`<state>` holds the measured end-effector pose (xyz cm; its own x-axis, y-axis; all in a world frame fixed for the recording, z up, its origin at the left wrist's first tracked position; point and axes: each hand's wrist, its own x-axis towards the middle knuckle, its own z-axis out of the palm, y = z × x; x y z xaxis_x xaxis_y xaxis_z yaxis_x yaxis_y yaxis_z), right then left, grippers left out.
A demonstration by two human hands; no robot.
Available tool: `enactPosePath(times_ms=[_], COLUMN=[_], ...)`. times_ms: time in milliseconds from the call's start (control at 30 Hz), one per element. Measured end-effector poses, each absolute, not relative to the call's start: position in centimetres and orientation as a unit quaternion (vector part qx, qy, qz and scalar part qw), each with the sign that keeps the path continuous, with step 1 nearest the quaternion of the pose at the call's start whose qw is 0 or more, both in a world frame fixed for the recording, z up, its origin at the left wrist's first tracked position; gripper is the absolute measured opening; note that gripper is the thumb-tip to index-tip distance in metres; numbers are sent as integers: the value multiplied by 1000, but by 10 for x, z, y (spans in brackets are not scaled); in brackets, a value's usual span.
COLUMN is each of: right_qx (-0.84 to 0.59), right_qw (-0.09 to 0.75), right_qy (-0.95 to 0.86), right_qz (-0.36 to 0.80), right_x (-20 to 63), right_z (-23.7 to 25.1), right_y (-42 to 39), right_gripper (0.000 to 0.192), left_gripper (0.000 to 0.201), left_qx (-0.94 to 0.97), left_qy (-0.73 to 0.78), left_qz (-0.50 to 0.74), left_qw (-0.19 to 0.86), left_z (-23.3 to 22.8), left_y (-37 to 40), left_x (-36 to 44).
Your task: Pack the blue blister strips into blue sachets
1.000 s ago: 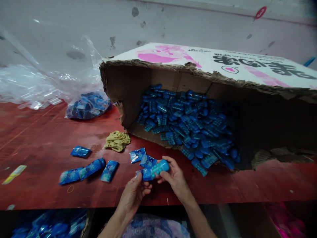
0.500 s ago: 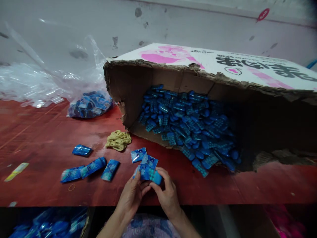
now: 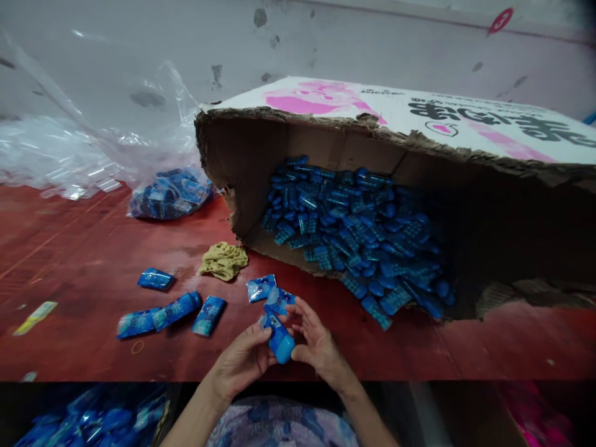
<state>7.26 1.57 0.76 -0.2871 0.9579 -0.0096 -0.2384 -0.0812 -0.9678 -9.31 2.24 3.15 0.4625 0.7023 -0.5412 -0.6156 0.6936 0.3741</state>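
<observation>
1. Take the tube [image 3: 284, 352] as the clock's centre, with 12 pointing away from the person. It is held above the near part of the counter [image 3: 395, 354], its round blue end towards 5 o'clock; a printed sleeve [image 3: 278, 334] seems to wrap the rest.
2. The left hand [image 3: 244, 360], at 8 o'clock, pinches the sleeved tube, thumb on top and fingers beneath, presumably to steady it while leaving the round end exposed.
3. The right hand [image 3: 319, 344], at 3 o'clock, has its fingers spread and loosely bent, gripping nothing. I cannot tell whether its thumb touches the round end; it looks placed to guard that end.
4. Two overlapping packets [image 3: 261, 288] lie near 12 o'clock, just beyond the hands. More packets lie at 9 to 10 o'clock, among them a touching row [image 3: 161, 315], all probably kept near for easy reach.
5. The box [image 3: 465, 127], at 1 o'clock, lies on its side with its mouth towards the person, likely so the pile [image 3: 349, 223] inside can be reached without lifting. Some pieces spill over its lower lip.
6. A clear bag [image 3: 170, 195] of blue packets sits between 10 and 11 o'clock, farther back, perhaps to keep it out of the hands' way.
7. A crumpled cloth [image 3: 224, 261] lies at 11 o'clock, near the box's torn corner.
</observation>
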Motion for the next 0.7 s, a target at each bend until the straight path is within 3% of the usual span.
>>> enactPosePath(times_ms=[167, 367, 567, 700], right_qx=[-321, -294, -348, -405], right_qw=[419, 432, 438, 436], right_qy=[-479, -463, -499, -583], right_qz=[702, 716, 662, 554], right_x=[74, 73, 67, 63], right_z=[17, 17, 17, 14], right_y=[17, 16, 10, 8], right_gripper=[82, 70, 59, 49], left_gripper=[28, 20, 14, 15], left_qx=[86, 88, 31, -1], left_qy=[318, 316, 380, 403], left_qz=[376, 385, 431, 453], left_qw=[866, 863, 818, 795], left_z=[31, 26, 27, 25], left_y=[23, 17, 6, 5], left_x=[-95, -89, -74, -75])
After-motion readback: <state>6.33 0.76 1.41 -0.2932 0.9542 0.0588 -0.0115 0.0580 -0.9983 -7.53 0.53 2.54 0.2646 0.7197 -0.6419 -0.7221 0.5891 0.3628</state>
